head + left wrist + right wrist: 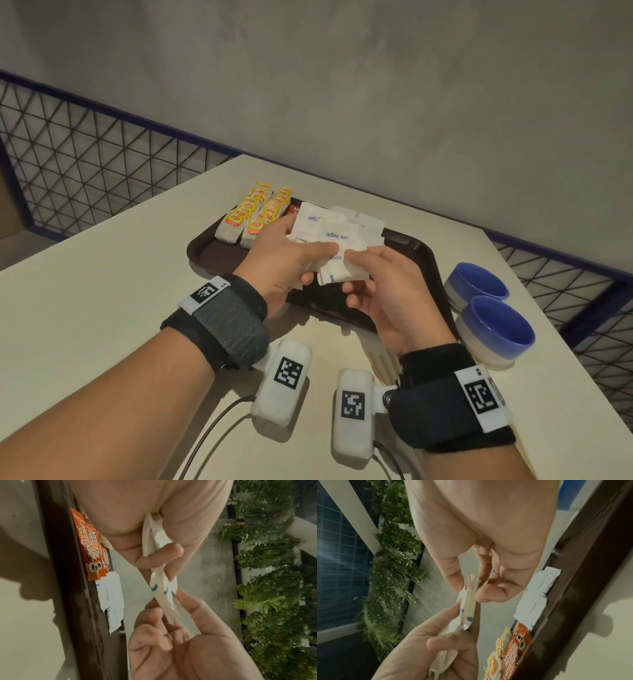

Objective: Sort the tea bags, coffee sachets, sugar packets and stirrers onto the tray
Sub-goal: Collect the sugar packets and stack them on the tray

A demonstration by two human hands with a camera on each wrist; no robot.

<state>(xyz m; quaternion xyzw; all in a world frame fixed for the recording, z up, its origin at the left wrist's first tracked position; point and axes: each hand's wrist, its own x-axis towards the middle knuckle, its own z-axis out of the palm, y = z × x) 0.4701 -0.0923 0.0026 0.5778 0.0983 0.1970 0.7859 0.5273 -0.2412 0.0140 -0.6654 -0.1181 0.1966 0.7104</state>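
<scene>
My left hand [308, 253] grips a fanned bunch of white sugar packets [339, 233] above the dark brown tray [421, 260]. My right hand [356, 263] pinches the lower end of one packet in that bunch between thumb and forefinger. In the left wrist view the pinched packets [161, 588] stand edge-on between both hands. Tea bags with yellow tags [253, 212] lie in rows at the tray's far left. Orange coffee sachets [91, 547] lie beside them, mostly hidden in the head view. More sugar packets [532, 601] lie flat on the tray.
Two blue bowls [479, 284] [496, 329] stand on the table right of the tray, close to my right wrist. Pale wooden sticks [380, 361] peek out under that wrist. A wire mesh railing [102, 154] runs behind the table's left and right edges.
</scene>
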